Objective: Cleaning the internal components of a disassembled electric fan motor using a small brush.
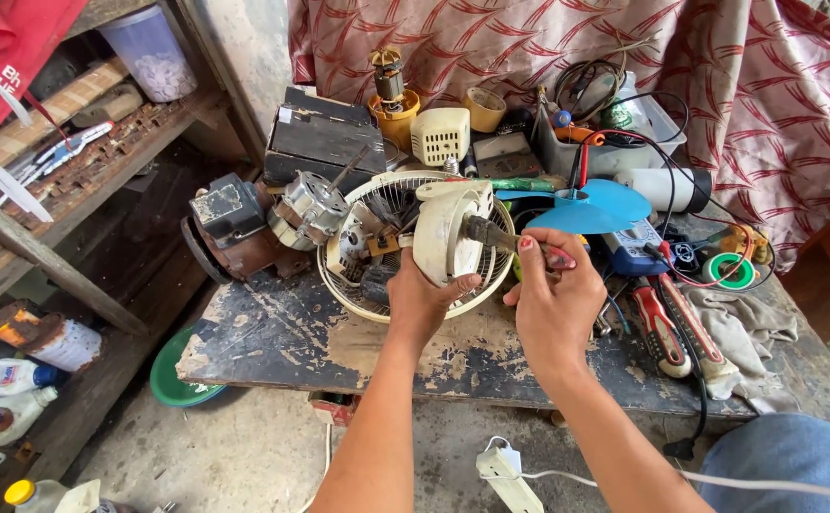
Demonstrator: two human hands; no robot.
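Observation:
My left hand (422, 296) grips a cream plastic fan motor housing (446, 231), held upright above a white wire fan guard (388, 204) on the worn workbench (339, 347). My right hand (555, 299) holds a pair of pliers (502, 237) whose dark jaws press against the right side of the housing. Just behind my right hand lies a blue fan blade (594, 206). A bare electric motor (312, 206) sits to the left of the guard.
Red-handled pliers (673, 332) and a grey rag (743, 328) lie at the right. A black box (323, 141), cream casing (440, 136), multimeter (630, 247) and wires crowd the back. Wooden shelves (45, 237) stand left; a power strip (508, 475) lies on the floor.

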